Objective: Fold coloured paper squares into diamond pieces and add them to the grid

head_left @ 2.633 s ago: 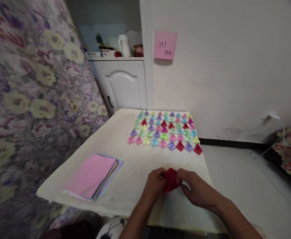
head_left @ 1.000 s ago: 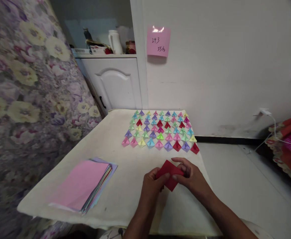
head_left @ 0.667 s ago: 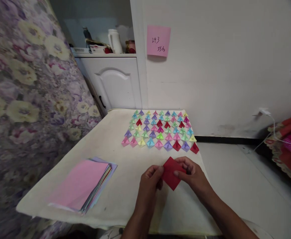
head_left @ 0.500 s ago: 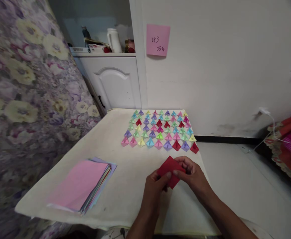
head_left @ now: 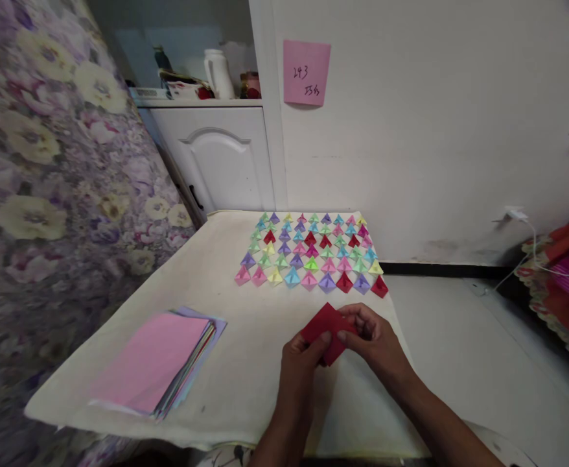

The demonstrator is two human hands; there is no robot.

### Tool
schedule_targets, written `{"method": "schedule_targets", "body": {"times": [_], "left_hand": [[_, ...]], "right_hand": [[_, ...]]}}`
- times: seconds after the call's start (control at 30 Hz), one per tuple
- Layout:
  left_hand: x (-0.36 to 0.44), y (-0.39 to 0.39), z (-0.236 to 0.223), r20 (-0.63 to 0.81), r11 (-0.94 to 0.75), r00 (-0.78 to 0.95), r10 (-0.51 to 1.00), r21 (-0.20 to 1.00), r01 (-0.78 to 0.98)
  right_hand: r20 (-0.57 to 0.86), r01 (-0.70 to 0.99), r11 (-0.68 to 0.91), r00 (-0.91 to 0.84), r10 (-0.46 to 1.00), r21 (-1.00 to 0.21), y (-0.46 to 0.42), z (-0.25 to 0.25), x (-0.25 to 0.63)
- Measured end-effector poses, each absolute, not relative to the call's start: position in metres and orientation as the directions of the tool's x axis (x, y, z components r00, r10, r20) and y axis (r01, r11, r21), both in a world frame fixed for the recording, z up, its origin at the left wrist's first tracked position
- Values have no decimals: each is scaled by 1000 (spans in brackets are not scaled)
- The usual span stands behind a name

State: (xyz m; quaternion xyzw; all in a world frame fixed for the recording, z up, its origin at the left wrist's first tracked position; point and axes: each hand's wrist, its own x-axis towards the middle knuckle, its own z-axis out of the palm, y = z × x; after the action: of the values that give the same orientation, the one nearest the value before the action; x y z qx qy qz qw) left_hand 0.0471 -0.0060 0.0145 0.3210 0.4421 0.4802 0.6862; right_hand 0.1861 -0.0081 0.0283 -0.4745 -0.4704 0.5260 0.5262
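A folded piece of red paper (head_left: 327,319), roughly diamond-shaped, is held above the near right part of the table. My left hand (head_left: 301,360) grips its lower left side, thumb on top and fingers underneath. On the right side, my right hand (head_left: 374,337) pinches the paper between thumb and fingers. Both thumbs lie close together on its front face; the fingertips behind it are hidden. Beyond the hands, rows of small folded paper pieces (head_left: 310,264) in many colours cover the far part of the table.
A stack of coloured paper sheets (head_left: 153,363), pink on top, lies on the left of the cream-covered table (head_left: 245,350). Behind stand a white cabinet (head_left: 223,155) and a wall with a pink note (head_left: 306,72). A floral curtain (head_left: 70,194) hangs at the left.
The red paper and both hands have shifted very slightly left within the view, and the view itself has moved a little. Both hands keep their hold on the paper.
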Motion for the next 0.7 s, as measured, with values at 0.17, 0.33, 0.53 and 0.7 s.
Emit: {"method": "schedule_targets", "body": {"times": [0.17,0.33,0.53,0.7], "left_hand": [[47,-5,14,-283,328,169,944,856,-398],[46,-6,15,-267,307,152,952,858,-412],[43,-5,17,-278,285,83,957,847,-448],[42,-3,16,-290,300,89,953,864,-404]], "right_hand": [[5,-88,7,26,1000,-996,-7,26,186],[-13,-95,-11,19,1000,-995,-6,28,189],[20,-73,25,79,997,-997,-7,34,197],[46,-4,47,91,995,-999,-9,37,197]]}}
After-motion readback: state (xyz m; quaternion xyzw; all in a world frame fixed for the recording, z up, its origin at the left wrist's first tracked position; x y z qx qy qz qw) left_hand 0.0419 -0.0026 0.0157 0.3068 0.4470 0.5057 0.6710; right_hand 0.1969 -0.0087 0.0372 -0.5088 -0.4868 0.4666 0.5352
